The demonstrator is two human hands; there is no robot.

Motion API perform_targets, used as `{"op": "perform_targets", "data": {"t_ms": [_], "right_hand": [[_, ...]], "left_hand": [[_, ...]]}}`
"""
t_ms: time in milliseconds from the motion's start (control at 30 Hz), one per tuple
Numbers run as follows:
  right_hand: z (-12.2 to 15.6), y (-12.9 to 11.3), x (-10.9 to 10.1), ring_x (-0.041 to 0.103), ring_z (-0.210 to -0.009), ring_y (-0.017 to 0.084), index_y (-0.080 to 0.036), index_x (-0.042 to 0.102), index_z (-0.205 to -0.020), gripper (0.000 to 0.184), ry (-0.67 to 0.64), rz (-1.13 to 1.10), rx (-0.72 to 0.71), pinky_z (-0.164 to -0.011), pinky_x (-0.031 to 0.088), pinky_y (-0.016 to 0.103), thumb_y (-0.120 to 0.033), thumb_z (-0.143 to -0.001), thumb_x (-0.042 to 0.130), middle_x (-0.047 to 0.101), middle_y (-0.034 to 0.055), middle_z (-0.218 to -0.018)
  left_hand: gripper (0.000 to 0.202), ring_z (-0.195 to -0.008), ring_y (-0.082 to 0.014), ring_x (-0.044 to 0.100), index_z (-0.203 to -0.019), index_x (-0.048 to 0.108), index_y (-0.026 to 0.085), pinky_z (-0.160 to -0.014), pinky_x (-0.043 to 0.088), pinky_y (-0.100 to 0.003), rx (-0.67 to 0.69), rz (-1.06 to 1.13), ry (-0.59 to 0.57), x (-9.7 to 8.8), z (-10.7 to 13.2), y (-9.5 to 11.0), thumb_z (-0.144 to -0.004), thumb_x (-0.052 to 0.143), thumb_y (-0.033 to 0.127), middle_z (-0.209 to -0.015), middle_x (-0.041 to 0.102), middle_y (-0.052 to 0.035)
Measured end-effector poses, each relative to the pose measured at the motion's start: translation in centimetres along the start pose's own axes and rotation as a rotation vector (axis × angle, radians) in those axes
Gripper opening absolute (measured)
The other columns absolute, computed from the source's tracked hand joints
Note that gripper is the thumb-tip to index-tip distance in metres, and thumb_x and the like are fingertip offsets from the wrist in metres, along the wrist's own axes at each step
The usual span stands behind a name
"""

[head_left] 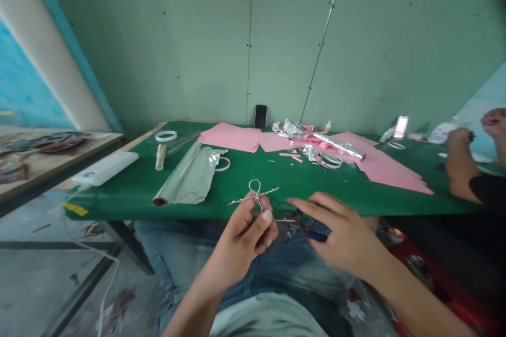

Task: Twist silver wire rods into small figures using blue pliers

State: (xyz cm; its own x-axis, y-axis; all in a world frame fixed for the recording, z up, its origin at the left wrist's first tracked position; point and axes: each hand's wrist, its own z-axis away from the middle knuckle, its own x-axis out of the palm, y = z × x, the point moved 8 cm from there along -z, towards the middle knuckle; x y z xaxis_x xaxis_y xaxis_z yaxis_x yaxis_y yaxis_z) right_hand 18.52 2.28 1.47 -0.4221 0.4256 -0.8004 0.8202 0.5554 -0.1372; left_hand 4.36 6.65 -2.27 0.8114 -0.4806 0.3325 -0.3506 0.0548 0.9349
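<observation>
Green table [130, 189] by the pale wall [197, 37] is strewn with pink paper [233, 137]. At its near edge, foil figure [256, 193] is pinched by left hand [245, 237]; right hand [343, 237] is spread.

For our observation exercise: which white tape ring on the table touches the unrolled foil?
The tape ring at the foil sheet's right edge; the others lie apart.
</observation>
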Motion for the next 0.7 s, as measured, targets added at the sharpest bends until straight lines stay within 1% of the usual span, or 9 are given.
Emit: {"op": "perform_targets", "data": {"t_ms": [100,233,300,400,567,700], "right_hand": [[0.4,-0.3,-0.8,0.056,-0.091,0.024,-0.027,0.056,-0.132,0.063,0.126,0.117,-0.051,-0.078,0.05,0.042,-0.005,-0.073,0.058,0.058,0.0065,-0.1],[0.9,-1.2,-1.9,0.054,-0.088,0.025,-0.024,0.059,-0.128,0.059,0.234,0.264,-0.163,-0.076,0.045,0.042,-0.002,-0.074,0.057,0.058,0.0082,-0.098],[0.8,-1.5,-2.2,0.053,-0.088,0.025,-0.025,0.06,-0.127,0.057,0.248,0.313,-0.206,-0.077,0.044,0.042,-0.002,-0.074,0.058,0.059,0.0078,-0.098],[0.5,-1.8,-2.5,0.053,-0.088,0.024,-0.025,0.06,-0.126,0.057,0.234,0.339,-0.243,-0.078,0.044,0.042,-0.002,-0.074,0.059,0.06,0.0072,-0.098],[-0.1,-1.6,-2.8,0.052,-0.086,0.024,-0.023,0.061,-0.124,0.05,0.233,0.334,-0.225,-0.075,0.045,0.042,-0.004,-0.078,0.056,0.06,0.0078,-0.095],[-0.1,-2.0,-2.6,0.051,-0.08,0.021,-0.024,0.061,-0.123,0.049,0.212,0.31,-0.274,-0.072,0.045,0.038,-0.004,-0.079,0.057,0.061,0.0057,-0.093]], "left_hand": [[0.024,-0.043,-0.0048,0.027,-0.085,0.049,0.02,-0.038,0.018,-0.014,-0.003,0.033,0.001,0.0,0.0,0.0,-0.09,0.063,0.038,-0.054,0.044,0.0071],[0.02,-0.039,-0.0035,0.02,-0.087,0.047,0.021,-0.035,0.017,-0.014,-0.057,0.155,-0.03,0.1,-0.1,-0.2,-0.09,0.062,0.033,-0.053,0.042,0.0087],[0.019,-0.038,-0.0028,0.017,-0.087,0.047,0.021,-0.035,0.016,-0.013,-0.101,0.203,-0.051,0.1,0.0,-0.4,-0.09,0.062,0.03,-0.052,0.041,0.0092],[0.017,-0.037,-0.0025,0.016,-0.088,0.047,0.02,-0.034,0.015,-0.014,-0.141,0.25,-0.078,0.2,0.1,-0.6,-0.089,0.062,0.027,-0.052,0.041,0.0093],[0.014,-0.036,-0.0023,0.015,-0.087,0.048,0.02,-0.034,0.014,-0.014,-0.155,0.314,-0.132,0.5,0.1,-0.9,-0.09,0.061,0.024,-0.053,0.039,0.0093],[0.012,-0.038,-0.0028,0.013,-0.087,0.049,0.019,-0.034,0.013,-0.014,-0.169,0.313,-0.154,0.8,0.2,-1.1,-0.09,0.061,0.023,-0.053,0.038,0.009]]}}
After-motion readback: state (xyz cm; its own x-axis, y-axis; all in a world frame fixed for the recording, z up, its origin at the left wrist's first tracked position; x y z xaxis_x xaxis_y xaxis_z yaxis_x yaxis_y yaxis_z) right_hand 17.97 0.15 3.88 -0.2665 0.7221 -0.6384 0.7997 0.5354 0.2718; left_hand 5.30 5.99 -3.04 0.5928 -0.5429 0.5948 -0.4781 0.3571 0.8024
